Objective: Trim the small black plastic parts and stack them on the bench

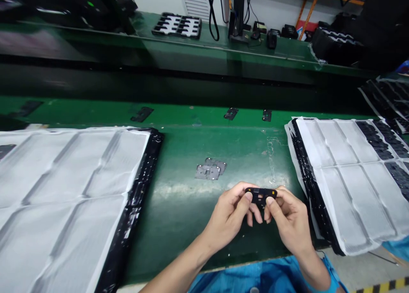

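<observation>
A small black plate with cut-outs and yellow marks (261,195) is held level above the green table, close to its front edge. My left hand (234,207) pinches its left end between thumb and fingers. At its right end, my right hand (286,212) grips it the same way. Two thin dark plates (207,172) overlap on the table beyond my left hand.
White-lined trays stand left (79,165) and right (345,178), the right one partly filled with black parts (377,139). Several black plates (230,113) lie along the dark conveyor (191,86). Behind are a raised green shelf (211,43) and a slotted tray (177,25).
</observation>
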A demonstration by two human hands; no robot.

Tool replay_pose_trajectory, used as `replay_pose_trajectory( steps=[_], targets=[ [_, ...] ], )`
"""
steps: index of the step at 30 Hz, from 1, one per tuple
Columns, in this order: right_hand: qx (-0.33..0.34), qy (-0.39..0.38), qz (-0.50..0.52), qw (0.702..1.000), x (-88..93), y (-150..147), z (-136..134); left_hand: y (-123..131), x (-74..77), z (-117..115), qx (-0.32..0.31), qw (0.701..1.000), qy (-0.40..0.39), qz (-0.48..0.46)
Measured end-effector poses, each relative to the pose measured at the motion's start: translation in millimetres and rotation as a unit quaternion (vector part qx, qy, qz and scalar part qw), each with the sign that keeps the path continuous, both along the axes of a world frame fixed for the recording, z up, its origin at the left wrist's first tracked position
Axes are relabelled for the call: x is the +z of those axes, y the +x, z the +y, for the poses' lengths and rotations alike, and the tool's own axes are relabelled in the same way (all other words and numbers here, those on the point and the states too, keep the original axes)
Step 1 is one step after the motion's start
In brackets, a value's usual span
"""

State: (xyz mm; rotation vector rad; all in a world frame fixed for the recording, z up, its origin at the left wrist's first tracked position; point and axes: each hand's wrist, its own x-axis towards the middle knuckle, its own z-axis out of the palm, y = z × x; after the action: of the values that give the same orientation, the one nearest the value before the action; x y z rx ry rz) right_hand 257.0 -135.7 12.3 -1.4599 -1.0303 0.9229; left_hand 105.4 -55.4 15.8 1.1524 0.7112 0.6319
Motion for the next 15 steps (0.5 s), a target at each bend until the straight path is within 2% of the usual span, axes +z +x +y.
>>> replay_pose_trajectory(
  steps=[7,15],
  targets=[
    [0.001,0.009,0.01,1.0,2.0,-4.1,0.5,-1.3,-4.1,0.2,0.019,1.0,-0.005,0.018],
    [0.015,0.013,-0.037,0.999,0.4,-5.4,-3.2,-3.3,-6.4,0.9,0.029,0.999,-0.038,0.027]
  ],
)
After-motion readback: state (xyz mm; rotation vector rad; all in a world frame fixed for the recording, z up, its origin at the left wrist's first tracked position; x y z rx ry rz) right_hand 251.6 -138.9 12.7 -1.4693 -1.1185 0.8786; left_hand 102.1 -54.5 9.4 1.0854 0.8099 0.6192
